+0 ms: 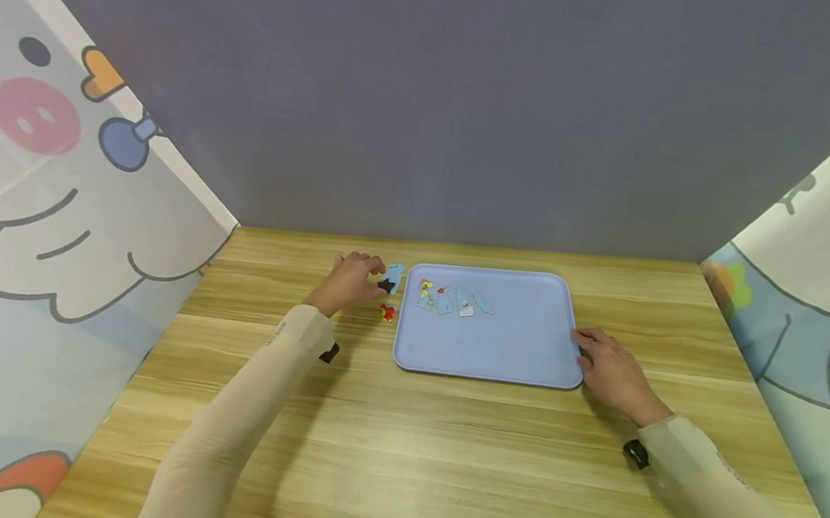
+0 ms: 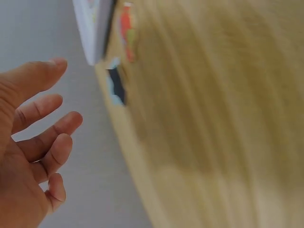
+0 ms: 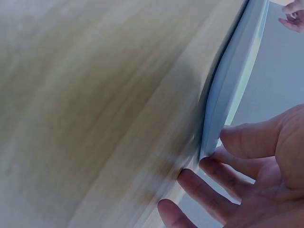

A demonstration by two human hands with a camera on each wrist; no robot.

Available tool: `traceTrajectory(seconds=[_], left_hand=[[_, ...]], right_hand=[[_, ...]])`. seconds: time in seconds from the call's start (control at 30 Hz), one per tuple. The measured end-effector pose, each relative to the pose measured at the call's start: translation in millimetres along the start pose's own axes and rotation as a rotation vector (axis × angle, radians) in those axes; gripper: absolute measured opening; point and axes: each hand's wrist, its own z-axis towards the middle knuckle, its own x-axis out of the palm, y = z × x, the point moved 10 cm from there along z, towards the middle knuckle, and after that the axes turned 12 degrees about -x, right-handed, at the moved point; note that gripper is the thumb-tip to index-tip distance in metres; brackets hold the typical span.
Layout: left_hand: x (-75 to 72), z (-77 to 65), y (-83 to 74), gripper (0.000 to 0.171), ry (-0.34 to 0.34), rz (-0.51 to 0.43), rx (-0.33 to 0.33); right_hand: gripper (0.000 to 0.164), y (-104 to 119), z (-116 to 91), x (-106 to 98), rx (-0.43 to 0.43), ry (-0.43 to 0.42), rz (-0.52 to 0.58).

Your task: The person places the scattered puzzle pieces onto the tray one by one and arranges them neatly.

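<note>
Just left of the light-blue tray, my left hand hovers with loosely bent fingers beside a light-blue and black flat picture piece. The left wrist view has that piece on the wood, apart from the fingertips, and nothing in the hand. A small red piece lies nearer to me. At the tray's right edge my right hand pinches the rim, its thumb against the side and fingertips low by the tabletop. Several irregular light-blue picture pieces lie in the tray's upper left.
The wooden table meets a grey panel at its far edge. Cartoon-printed panels stand on the left and right sides. A black device sits at the right wrist.
</note>
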Motion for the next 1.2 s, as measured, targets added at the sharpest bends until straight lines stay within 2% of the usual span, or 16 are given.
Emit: traceTrajectory(seconds=[0.1, 0.23, 0.4, 0.83, 1.0, 1.2], left_hand=[[8.9, 3.2, 8.0, 0.043, 0.029, 0.012, -0.037], [13.7, 6.7, 13.0, 0.040, 0.022, 0.007, -0.042], [15.6, 9.9, 13.2, 0.038, 0.018, 0.010, -0.044], [33.3, 21.3, 13.1, 0.037, 0.059, 0.083, -0.120], [32.0, 21.1, 10.3, 0.038, 0.041, 0.066, -0.103], [19.7, 17.1, -2.4, 0.036, -0.024, 0.038, -0.041]], right_hand=[[0.042, 0.7, -0.1, -0.5, -0.003, 0.000, -0.003], [0.042, 3.8, 0.9, -1.2, -0.009, -0.005, 0.004], [0.042, 6.5, 2.7, -1.2, -0.009, -0.009, 0.007], [0.042, 6.5, 2.4, 0.2, -0.025, -0.010, -0.009], [0.042, 5.4, 1.2, -0.3, -0.019, -0.007, -0.013], [0.042, 3.8, -0.9, -1.9, -0.013, -0.008, -0.015]])
